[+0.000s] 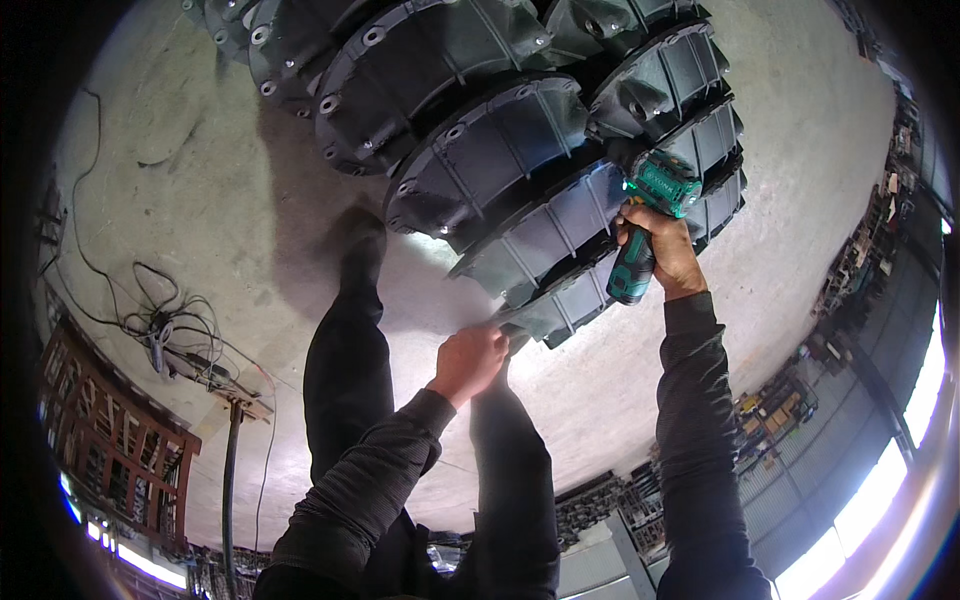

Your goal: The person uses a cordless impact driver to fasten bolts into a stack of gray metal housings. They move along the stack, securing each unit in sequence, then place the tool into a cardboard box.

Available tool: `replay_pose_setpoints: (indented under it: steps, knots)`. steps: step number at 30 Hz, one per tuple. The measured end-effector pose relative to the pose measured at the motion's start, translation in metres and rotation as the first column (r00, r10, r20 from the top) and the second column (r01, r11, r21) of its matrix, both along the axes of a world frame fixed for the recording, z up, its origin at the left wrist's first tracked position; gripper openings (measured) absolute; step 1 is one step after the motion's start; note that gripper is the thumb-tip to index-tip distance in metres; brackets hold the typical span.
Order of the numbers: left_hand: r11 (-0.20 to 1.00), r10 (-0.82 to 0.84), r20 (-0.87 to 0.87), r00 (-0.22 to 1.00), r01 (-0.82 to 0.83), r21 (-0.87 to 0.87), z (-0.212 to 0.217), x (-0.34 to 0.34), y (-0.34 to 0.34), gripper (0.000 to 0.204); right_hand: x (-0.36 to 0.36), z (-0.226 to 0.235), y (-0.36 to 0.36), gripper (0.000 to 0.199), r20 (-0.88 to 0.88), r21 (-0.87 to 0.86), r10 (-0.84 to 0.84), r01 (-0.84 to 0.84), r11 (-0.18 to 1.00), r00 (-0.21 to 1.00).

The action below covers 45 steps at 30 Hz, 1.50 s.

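Observation:
My right hand [660,240] is wrapped round the grip of a green and black cordless power driver [668,184]. A small green light shows on the tool, and its nose points in among a stack of dark, curved, ribbed housings [490,150]. The tip of the tool is hidden between those parts. My left hand [470,362] is closed at the near corner of the lowest curved part [548,318], its fingers apparently pinching that edge. Bolt holes and small bright fasteners dot the flanges of the stack.
A tangle of cables [175,325] lies on the concrete floor [200,200] at the left, beside a metal stand [232,440]. A brown slatted crate [115,430] stands farther out at lower left. Shelves or piles of parts [780,410] line the right side.

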<state>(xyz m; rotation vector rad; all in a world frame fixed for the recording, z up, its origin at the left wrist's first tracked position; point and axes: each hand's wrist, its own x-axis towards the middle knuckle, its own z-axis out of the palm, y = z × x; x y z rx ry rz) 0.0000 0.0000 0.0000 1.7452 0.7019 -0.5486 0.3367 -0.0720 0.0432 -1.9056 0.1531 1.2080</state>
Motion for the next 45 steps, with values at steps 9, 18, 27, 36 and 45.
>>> replay_pose_setpoints:
  steps: [9,18,27,36,45]
  knots:
    - [1.000,0.007,0.041,0.999,-0.008,0.013,-0.009,0.006,0.012,0.022,0.009,-0.006,0.015,0.010,0.005,0.022,0.012,-0.013,1.000,1.000]
    - [0.998,-0.055,0.043,0.998,0.054,0.006,-0.006,0.001,0.006,0.022,0.005,-0.007,0.013,0.011,0.007,0.015,-0.032,0.032,0.999,0.999]
    - [1.000,-0.016,0.033,0.999,0.016,0.015,0.002,-0.005,0.000,0.023,-0.003,-0.001,0.015,0.011,0.023,0.024,-0.065,0.064,0.998,0.998]
    - [1.000,-0.003,-0.012,1.000,0.003,0.001,0.002,-0.014,-0.012,0.026,-0.003,0.005,0.003,0.017,0.148,0.075,0.072,-0.084,0.994,0.986]
    - [1.000,0.026,-0.029,0.999,-0.026,-0.001,0.004,-0.013,-0.022,0.028,-0.099,0.075,-0.017,0.031,0.093,0.068,-0.024,0.018,0.998,0.995]
